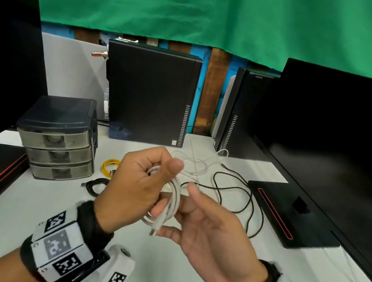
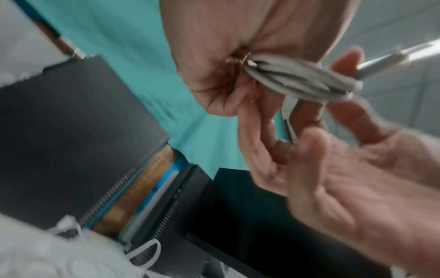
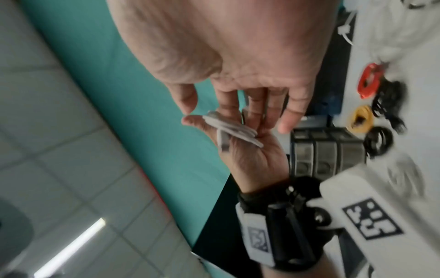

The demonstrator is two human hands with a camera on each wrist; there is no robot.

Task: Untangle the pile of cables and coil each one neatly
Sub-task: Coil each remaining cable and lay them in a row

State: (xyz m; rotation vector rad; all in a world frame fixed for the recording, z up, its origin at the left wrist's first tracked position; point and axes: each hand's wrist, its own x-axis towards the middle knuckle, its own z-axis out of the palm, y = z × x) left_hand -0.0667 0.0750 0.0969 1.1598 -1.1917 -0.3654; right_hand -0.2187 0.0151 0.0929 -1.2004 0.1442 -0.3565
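My left hand (image 1: 150, 176) grips a white cable (image 1: 174, 200) wound into a few loops, held above the white table (image 1: 48, 204). A plug end hangs at the bottom of the loops. The rest of the white cable (image 1: 198, 164) trails loose over the table behind. My right hand (image 1: 195, 213) is open, palm up, its straight fingers touching the loops from the right. In the left wrist view the white coil (image 2: 297, 80) sticks out of the left hand (image 2: 238, 65) toward the right hand (image 2: 333, 169). A loose black cable (image 1: 239, 198) sprawls on the table to the right.
A yellow coil (image 1: 110, 165) and a black coil (image 1: 97, 185) lie left of my hands, beside a small drawer unit (image 1: 58, 140). The right wrist view also shows a red coil (image 3: 369, 82). Two black computer towers (image 1: 151, 94) stand behind. Monitors (image 1: 339, 153) flank both sides.
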